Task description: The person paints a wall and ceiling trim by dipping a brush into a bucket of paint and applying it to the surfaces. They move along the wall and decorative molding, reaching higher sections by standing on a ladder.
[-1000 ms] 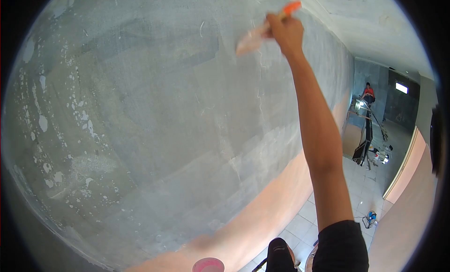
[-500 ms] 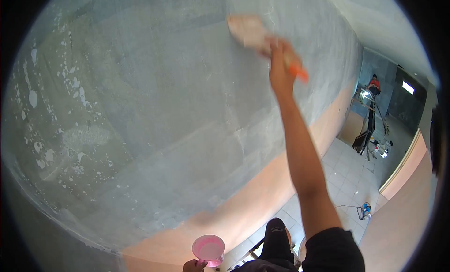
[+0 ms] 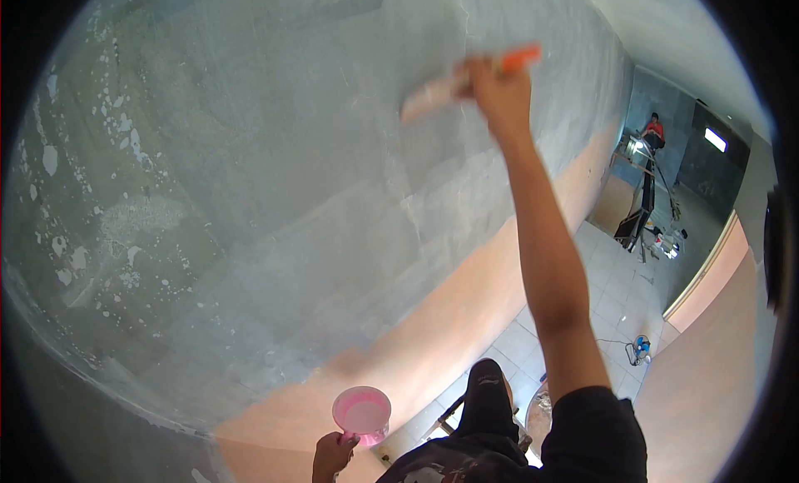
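Note:
High on the grey wall (image 3: 291, 175), my right hand (image 3: 493, 87) is closed round a wide brush (image 3: 434, 97) with an orange handle. The bristles point left and lie at the wall; motion blurs them a little. Low in the view, my left hand (image 3: 334, 451) grips the handle of a pink dipper (image 3: 362, 412), held upright. Inside the dipper is a pale liquid or paste.
Peach paint (image 3: 466, 308) covers the lower wall. White flakes mark the wall's left part. Below are a tiled floor (image 3: 599, 283), a blue tool with a cable (image 3: 639, 350) and a round container (image 3: 539, 412). A person in red (image 3: 654, 131) sits far back beside a railing (image 3: 642, 208).
My right hand has tilted and the brush has moved down along the wall, its handle now pointing up and right. My left hand and the dipper have risen slightly.

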Available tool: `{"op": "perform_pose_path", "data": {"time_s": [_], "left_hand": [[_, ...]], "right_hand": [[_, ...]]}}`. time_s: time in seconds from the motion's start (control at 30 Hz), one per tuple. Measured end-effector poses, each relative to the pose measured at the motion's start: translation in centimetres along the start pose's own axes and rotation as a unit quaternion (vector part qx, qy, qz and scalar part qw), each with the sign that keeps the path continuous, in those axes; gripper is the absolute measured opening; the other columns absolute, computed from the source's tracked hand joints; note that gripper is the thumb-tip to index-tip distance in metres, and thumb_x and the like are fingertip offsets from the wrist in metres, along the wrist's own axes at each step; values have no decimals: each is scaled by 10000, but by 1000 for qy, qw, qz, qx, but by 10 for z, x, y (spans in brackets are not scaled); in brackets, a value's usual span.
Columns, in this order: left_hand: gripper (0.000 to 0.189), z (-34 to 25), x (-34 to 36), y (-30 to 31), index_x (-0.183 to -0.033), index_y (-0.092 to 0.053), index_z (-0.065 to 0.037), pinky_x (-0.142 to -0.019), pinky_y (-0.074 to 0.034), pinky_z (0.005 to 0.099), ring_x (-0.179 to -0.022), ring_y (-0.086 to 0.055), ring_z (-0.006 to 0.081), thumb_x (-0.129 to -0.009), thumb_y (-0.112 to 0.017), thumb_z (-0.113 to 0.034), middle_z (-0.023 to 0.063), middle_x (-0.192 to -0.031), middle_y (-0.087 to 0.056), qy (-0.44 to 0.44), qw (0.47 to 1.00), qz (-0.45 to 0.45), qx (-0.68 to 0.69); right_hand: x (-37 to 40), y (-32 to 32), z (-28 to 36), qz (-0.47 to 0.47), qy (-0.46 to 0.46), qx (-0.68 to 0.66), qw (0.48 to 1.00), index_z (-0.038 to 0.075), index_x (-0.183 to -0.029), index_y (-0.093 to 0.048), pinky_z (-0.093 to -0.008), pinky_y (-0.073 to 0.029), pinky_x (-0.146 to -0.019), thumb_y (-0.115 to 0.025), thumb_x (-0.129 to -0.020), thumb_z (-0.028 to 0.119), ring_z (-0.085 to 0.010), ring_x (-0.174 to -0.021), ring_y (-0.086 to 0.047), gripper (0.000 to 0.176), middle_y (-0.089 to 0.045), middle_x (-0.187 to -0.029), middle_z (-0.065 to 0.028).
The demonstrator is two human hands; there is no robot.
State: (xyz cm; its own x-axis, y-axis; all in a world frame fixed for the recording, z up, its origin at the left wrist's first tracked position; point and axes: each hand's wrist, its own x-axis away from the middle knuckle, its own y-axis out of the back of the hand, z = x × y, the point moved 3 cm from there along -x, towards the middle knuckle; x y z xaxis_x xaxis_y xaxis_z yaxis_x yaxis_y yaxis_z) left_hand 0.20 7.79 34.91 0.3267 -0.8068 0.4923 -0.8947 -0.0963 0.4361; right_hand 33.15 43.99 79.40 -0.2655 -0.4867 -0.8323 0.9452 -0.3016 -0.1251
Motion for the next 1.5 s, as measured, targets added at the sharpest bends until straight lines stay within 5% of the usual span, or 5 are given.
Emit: {"op": "perform_pose_path", "data": {"time_s": [0.33, 0.77, 0.93, 1.2, 1.5], "left_hand": [[351, 3, 6, -12, -725, -621, 8, -460, -430, 302, -488, -554, 131, -833, -719, -312, 71, -579, -593, 16, 1000, -2, -8], [281, -18, -7, -8, -745, -600, -7, -402, -377, 258, -437, -500, 94, -846, -719, -241, 37, -556, -554, -46, 999, -8, -6], [277, -31, -7, -10, -757, -598, -9, -408, -381, 260, -444, -503, 97, -846, -717, -242, 33, -558, -553, -69, 997, -14, -7], [261, -46, -1, -22, -795, -610, 2, -436, -395, 266, -472, -518, 100, -842, -714, -233, 37, -572, -563, -55, 998, -12, -20], [302, -63, 4, -17, -829, -629, 41, -526, -443, 309, -545, -570, 144, -847, -709, -250, 89, -613, -602, -73, 997, -12, -16]], "right_hand": [[-33, -16, 4, -86, 164, -260, 948, -63, -1015, -651, -351, -586, -792, -499, -934, 167, -222, -886, -667, 288, -657, -998, -135], [153, 56, -111, -24, -209, -79, 975, -66, -883, -662, -314, -600, -612, -563, -885, 155, -200, -713, -668, 242, -664, -870, -132], [-11, 17, -51, -63, 86, -50, 993, -45, -854, -693, -312, -596, -595, -585, -897, 199, -186, -628, -670, 270, -671, -743, -107], [13, -1, -49, -86, 126, -247, 957, -52, -1026, -625, -378, -590, -795, -570, -956, 215, -212, -920, -657, 282, -646, -1012, -147], [229, 70, -146, -100, -222, -196, 950, -58, -947, -630, -346, -604, -733, -537, -927, 164, -238, -889, -657, 242, -634, -987, -154]]}}
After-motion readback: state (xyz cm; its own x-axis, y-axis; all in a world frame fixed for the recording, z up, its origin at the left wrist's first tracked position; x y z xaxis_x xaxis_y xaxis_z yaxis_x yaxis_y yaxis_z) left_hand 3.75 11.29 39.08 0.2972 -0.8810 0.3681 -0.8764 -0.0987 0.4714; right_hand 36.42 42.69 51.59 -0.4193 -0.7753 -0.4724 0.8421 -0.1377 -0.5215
